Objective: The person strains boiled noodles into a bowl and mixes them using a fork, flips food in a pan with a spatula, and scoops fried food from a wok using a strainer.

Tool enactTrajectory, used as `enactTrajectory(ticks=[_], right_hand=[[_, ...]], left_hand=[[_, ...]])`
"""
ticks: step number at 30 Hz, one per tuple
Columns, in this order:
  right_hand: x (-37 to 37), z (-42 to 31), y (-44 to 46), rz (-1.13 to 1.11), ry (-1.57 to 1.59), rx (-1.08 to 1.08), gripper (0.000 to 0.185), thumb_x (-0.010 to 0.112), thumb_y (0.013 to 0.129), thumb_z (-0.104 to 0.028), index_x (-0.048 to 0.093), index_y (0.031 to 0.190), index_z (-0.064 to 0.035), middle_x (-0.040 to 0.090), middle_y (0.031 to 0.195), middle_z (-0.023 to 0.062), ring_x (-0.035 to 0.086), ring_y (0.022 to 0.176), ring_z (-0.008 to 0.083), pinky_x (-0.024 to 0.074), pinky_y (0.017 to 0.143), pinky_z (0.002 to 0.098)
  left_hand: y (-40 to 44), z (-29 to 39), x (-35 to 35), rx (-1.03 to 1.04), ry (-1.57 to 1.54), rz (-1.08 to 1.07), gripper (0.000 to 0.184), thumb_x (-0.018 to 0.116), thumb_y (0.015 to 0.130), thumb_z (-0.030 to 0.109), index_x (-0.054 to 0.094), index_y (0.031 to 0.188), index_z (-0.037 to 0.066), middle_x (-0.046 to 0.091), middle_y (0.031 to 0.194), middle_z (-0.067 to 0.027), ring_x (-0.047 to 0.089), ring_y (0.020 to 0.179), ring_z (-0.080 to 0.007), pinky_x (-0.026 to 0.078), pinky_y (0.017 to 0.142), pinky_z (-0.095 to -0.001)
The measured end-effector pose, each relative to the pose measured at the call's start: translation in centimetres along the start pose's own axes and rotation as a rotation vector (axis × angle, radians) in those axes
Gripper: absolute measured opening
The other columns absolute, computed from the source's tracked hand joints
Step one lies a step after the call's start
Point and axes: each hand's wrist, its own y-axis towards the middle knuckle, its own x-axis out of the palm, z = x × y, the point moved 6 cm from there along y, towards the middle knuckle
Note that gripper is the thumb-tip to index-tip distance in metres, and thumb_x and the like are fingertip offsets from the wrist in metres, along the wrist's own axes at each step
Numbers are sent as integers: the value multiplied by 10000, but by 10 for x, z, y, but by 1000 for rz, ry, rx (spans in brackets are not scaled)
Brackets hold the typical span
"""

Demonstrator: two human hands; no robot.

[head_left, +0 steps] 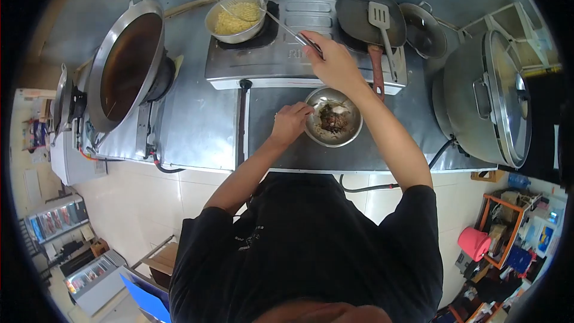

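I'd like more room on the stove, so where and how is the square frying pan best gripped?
Take the square frying pan by its brown handle, probably from the front of the stove, since the handle points that way. First lift off the slotted turner: its head lies over the pan, its shaft beside the handle.

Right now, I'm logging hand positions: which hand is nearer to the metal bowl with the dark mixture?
Left. The left hand is beside the metal bowl, fingers at its rim. The right hand is farther, beyond the bowl over the stove, gripping a long-handled utensil.
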Motion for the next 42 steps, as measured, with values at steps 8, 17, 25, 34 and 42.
enactTrajectory(ticks=[8,17,25,34,42], right_hand=[[13,-2,8,9,-58,-56,379,579,904,-175,559,1270,-82,652,876,221,636,756,360,481,700,393],[16,1,8,-8,-188,-55,385,548,908,-125,543,1291,-91,650,1010,238,623,889,424,479,772,466],[11,-11,33,20,-346,-128,379,541,885,-125,539,1258,-63,643,948,216,634,849,419,502,740,503],[27,-31,66,-116,-628,-140,387,555,877,-103,521,1259,-52,635,945,210,651,835,411,533,733,499],[57,-72,74,-270,-779,-88,271,516,859,-81,604,1074,58,663,992,230,677,921,347,552,790,435]], left_hand=[[-8,-11,-66,-84,-93,170,107,664,831,96,670,938,90,660,899,-45,656,770,-252,531,656,-354],[26,-53,-204,-296,-243,593,104,666,870,82,650,949,16,678,860,-111,649,715,-153,508,625,-272],[118,-96,-307,-280,40,529,154,624,889,157,666,925,13,696,844,-168,697,770,-245,539,680,-349],[197,-168,-260,-325,580,97,236,575,879,230,651,910,9,669,900,-233,662,844,-387,532,747,-501],[207,-192,-256,-500,596,-21,201,608,822,166,671,928,8,672,964,-229,661,911,-388,538,818,-471]])
